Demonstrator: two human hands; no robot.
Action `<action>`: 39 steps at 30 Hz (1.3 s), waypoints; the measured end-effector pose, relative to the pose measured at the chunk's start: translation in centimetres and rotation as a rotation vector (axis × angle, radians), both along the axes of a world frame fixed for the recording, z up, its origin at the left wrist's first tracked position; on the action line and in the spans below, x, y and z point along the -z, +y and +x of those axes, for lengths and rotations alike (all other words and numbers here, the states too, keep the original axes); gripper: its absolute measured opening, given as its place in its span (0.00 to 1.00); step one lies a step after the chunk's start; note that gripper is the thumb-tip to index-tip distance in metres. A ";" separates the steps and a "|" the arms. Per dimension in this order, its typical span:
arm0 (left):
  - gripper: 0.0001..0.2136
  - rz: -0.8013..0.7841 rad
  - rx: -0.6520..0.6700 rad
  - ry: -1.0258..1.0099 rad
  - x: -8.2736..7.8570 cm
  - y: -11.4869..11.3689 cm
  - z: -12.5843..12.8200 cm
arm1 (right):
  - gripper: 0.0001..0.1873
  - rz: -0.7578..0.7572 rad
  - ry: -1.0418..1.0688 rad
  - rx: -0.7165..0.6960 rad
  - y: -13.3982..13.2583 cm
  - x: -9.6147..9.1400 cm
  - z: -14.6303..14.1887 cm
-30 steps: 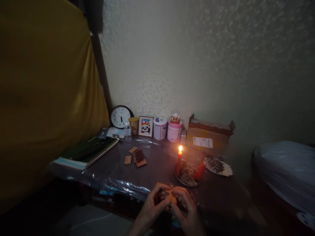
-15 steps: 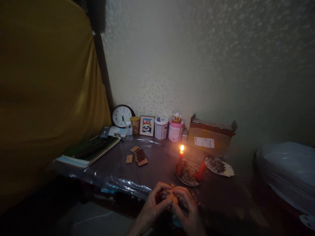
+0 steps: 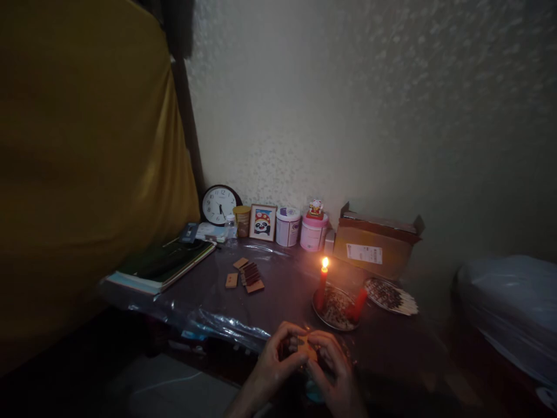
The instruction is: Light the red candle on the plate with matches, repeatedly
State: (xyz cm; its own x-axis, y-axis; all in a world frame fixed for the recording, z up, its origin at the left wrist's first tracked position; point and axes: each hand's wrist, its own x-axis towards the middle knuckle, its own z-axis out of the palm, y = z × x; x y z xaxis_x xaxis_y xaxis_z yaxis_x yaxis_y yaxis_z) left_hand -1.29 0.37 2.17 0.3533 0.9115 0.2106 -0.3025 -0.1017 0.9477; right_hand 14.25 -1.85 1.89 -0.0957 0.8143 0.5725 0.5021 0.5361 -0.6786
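In the head view, a small tan cardboard piece [image 3: 307, 349] is pinched between my two hands just over the table's front edge. My left hand [image 3: 278, 361] grips its left side with thumb and fingertips, while my right hand [image 3: 334, 364] closes on its right side. My fingers cover much of the piece. Beyond them, a metal plate [image 3: 319, 318] with dark and pale bits holds a lit red candle [image 3: 323, 284] and a shorter unlit red candle [image 3: 359, 303]. Several tan cardboard pieces and dark strips [image 3: 250, 274] lie farther left.
A second plate [image 3: 389, 296] of pale, dark-tipped sticks lies right, before a cardboard box [image 3: 369, 244]. Along the wall stand a clock [image 3: 220, 204], a framed panda picture [image 3: 263, 223], and two tubs [image 3: 288, 227]. Books [image 3: 161, 267] lie left; plastic sheeting covers the table [image 3: 278, 302].
The camera view has shifted slightly, so the table things appear a little farther right. Both hands keep nearly the same hold on the cardboard piece.
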 end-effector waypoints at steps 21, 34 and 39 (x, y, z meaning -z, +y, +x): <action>0.13 -0.003 -0.025 0.006 0.0 0.0 0.1 | 0.10 -0.020 -0.024 -0.046 0.2 0.5 0.3; 0.12 0.012 -0.021 -0.004 -0.2 -0.2 0.0 | 0.10 0.000 -0.031 -0.039 0.1 0.3 0.3; 0.11 0.001 -0.020 -0.014 -0.5 -0.3 0.0 | 0.10 -0.018 -0.016 -0.053 0.2 0.5 0.3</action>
